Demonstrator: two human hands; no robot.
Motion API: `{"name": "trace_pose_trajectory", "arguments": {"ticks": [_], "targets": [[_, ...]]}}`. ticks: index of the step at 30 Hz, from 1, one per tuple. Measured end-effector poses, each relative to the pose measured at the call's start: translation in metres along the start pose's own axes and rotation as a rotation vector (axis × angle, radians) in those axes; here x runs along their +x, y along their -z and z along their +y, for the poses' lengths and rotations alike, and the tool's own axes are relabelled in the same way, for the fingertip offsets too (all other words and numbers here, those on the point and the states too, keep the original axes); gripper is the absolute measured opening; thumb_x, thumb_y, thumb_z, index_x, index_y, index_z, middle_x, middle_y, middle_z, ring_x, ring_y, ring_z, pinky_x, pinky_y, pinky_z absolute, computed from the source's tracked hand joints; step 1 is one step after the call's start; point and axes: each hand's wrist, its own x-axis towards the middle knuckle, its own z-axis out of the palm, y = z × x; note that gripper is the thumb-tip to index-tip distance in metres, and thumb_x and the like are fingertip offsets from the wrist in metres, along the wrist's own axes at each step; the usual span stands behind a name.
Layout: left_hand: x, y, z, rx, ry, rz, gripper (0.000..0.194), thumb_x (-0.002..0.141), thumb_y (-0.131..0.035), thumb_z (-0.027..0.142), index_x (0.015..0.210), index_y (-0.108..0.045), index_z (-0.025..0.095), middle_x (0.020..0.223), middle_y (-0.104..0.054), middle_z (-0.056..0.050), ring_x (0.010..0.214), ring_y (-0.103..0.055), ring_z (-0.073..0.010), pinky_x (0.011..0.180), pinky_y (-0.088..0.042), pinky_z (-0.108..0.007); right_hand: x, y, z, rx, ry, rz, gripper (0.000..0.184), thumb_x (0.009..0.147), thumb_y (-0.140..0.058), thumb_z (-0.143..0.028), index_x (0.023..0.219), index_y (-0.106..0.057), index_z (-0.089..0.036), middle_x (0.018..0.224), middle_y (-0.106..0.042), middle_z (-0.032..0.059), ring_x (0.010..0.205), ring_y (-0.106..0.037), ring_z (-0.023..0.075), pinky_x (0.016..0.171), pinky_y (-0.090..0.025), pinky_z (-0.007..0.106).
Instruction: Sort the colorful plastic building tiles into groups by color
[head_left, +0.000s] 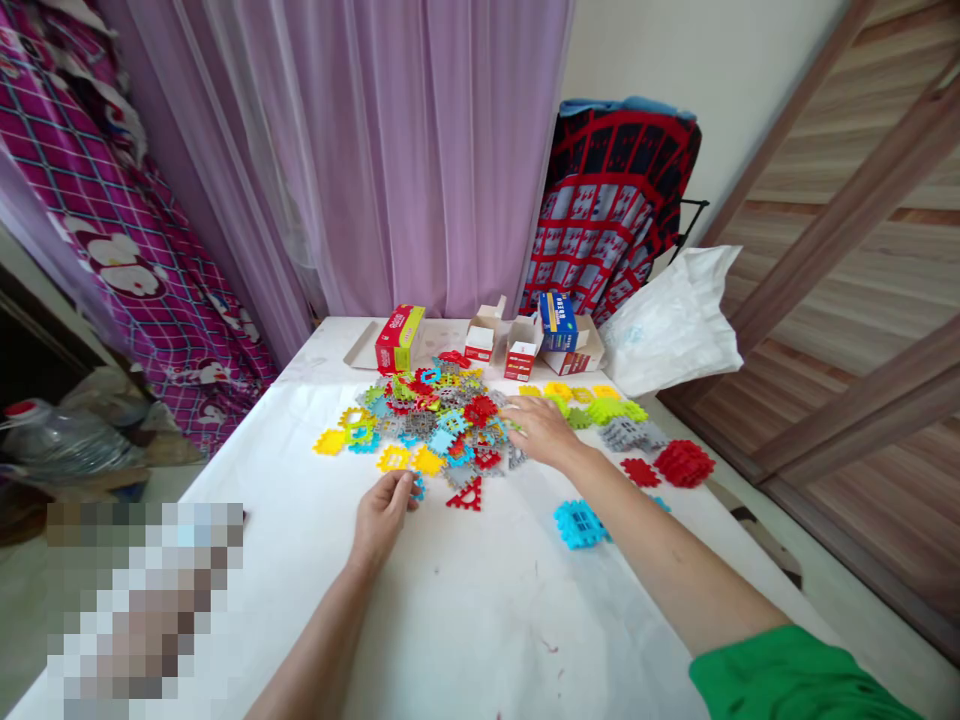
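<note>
Plastic interlocking building pieces (439, 425) lie in a loose multicoloured heap near the middle of the surface (465, 600), toward its far edge. The left hand (382, 515) rests at the near side of the heap, its fingers curled together on a small blue piece (418, 488) that pokes out past the fingertips. The right hand (544, 430) is open, fingers spread and lying on the heap's right flank. Just beyond it, sorted piles run toward the right edge: yellow pieces (562, 391), green pieces (607, 410), grey pieces (628, 433) and red pieces (682, 463), with a blue cluster (579, 524) nearer the person. A red triangular piece (465, 495) lies just below the heap. Along the far edge stand a red-and-yellow box (400, 338), small opened cartons (523, 347) and a blue box (557, 320), while a white plastic bag (671, 320) slumps at the far right corner.
</note>
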Motion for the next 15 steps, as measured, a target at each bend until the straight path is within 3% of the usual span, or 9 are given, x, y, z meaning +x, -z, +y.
{"name": "trace_pose_trajectory", "arguments": {"ticks": [3, 7, 15], "targets": [[0.008, 0.001, 0.002, -0.018, -0.023, 0.064, 0.05, 0.074, -0.053, 0.066, 0.076, -0.064, 0.017, 0.063, -0.065, -0.002, 0.048, -0.056, -0.0113, 0.041, -0.039, -0.02, 0.012, -0.018, -0.043, 0.103, 0.064, -0.018, 0.035, 0.085, -0.052, -0.028, 0.117, -0.065, -0.027, 0.133, -0.056, 0.0058, 0.119, -0.051, 0.0238, 0.098, -0.037, 0.039], [0.007, 0.003, 0.0, -0.048, -0.023, 0.072, 0.049, 0.076, -0.052, 0.064, 0.079, -0.064, 0.016, 0.065, -0.064, -0.002, 0.049, -0.056, -0.0103, 0.041, -0.038, -0.019, 0.021, -0.036, -0.082, 0.157, 0.044, -0.017, 0.038, 0.084, -0.054, -0.03, 0.121, -0.061, -0.026, 0.133, -0.056, 0.0066, 0.118, -0.051, 0.0244, 0.097, -0.036, 0.04], [-0.001, 0.006, -0.005, -0.089, -0.003, 0.064, 0.046, 0.079, -0.052, 0.06, 0.082, -0.064, 0.016, 0.067, -0.066, -0.003, 0.051, -0.056, -0.01, 0.042, -0.039, -0.018, 0.022, -0.05, -0.105, 0.109, -0.049, 0.036, 0.027, 0.085, -0.054, -0.032, 0.109, -0.065, -0.025, 0.118, -0.064, 0.007, 0.111, -0.05, 0.0255, 0.094, -0.034, 0.039]]}}
